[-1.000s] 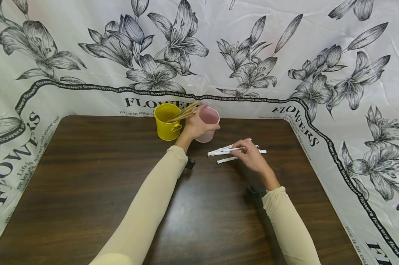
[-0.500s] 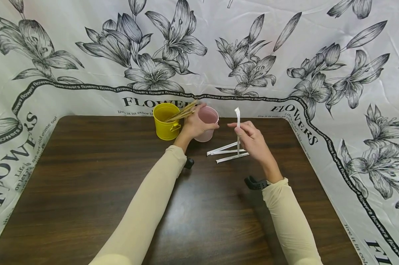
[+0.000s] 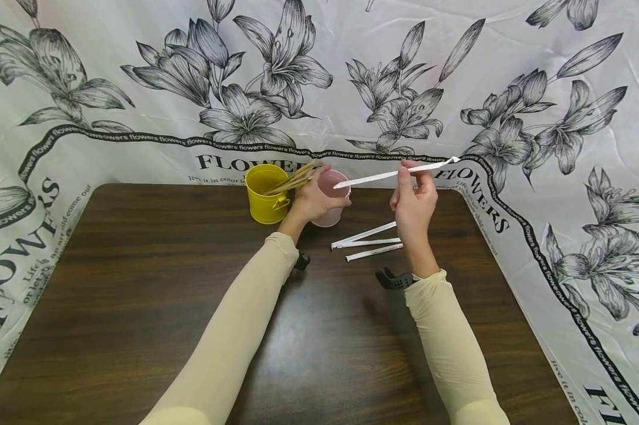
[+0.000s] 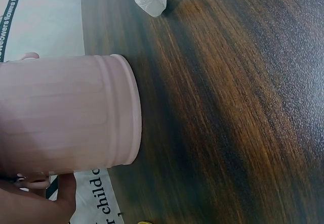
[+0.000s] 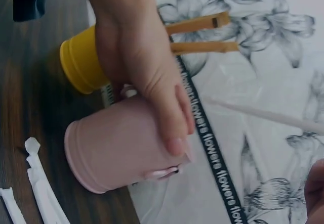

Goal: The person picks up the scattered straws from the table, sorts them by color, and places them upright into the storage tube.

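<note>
My left hand [image 3: 313,199] holds a small pink bucket [image 3: 328,218] at its rim, fingers on the far side and thumb on the near side. The right wrist view shows that thumb lying along the top of the bucket [image 5: 111,143]. Between the thumb and fingers of my right hand [image 3: 417,209] is a white paper-wrapped straw [image 3: 372,177]. It is raised above the table and nearly level, its left end overlapping the pink bucket's opening in the head view. Several more wrapped straws [image 3: 373,252] lie on the table below the right hand.
Left of the pink bucket stands a yellow bucket [image 3: 266,209] with thin light-brown sticks [image 3: 292,180] leaning out rightward, partly behind the left hand. A flower-printed white sheet [image 3: 383,94] rises behind the dark wooden table [image 3: 192,283] and along its sides.
The right hand has lifted one straw from the pile, tipped it upright, then turned it nearly level and moved it up toward the pink bucket. The left hand has stayed on the bucket.
</note>
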A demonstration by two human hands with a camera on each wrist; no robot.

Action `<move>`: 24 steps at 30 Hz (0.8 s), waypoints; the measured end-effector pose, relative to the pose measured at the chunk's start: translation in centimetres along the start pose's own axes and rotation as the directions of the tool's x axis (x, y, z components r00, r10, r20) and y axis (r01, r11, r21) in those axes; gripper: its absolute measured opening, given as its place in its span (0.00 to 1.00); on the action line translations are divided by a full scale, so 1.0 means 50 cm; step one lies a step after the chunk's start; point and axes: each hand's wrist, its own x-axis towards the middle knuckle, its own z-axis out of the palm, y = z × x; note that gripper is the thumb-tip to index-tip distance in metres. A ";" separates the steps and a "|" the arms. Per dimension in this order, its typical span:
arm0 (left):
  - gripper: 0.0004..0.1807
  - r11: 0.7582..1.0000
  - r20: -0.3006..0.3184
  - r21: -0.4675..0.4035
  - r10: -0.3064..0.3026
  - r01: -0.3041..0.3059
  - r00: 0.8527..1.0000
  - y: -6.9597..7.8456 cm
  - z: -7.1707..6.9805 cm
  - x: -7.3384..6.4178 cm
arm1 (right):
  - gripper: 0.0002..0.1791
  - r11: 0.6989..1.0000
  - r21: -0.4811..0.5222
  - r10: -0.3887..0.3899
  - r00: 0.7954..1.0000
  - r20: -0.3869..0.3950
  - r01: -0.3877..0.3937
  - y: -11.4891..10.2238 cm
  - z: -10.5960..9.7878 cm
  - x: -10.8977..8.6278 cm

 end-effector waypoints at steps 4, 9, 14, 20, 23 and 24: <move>0.57 1.000 -0.018 0.005 0.006 -0.006 1.000 0.000 -0.001 0.001 | 0.11 0.993 -0.097 0.071 0.997 0.034 -0.068 0.019 0.020 0.012; 0.58 1.000 -0.019 0.000 0.022 -0.022 1.000 0.000 -0.001 -0.001 | 0.19 0.968 -0.189 0.190 0.975 0.114 -0.166 0.053 0.034 0.010; 0.57 1.000 -0.012 -0.014 0.017 -0.017 1.000 0.003 -0.001 -0.004 | 0.19 0.949 -0.249 0.239 0.957 0.163 -0.195 0.051 0.046 -0.004; 0.57 1.000 -0.011 -0.001 0.016 -0.016 1.000 0.008 -0.002 -0.006 | 0.19 0.939 -0.283 0.249 0.952 0.179 -0.193 0.023 0.053 -0.016; 0.57 1.000 -0.010 0.002 0.018 -0.018 1.000 0.006 -0.003 -0.008 | 0.19 0.943 -0.266 0.250 0.953 0.170 -0.200 0.020 0.047 -0.017; 0.57 1.000 -0.009 0.001 0.017 -0.017 1.000 0.005 -0.004 -0.009 | 0.19 0.943 -0.267 0.250 0.954 0.166 -0.201 0.020 0.044 -0.017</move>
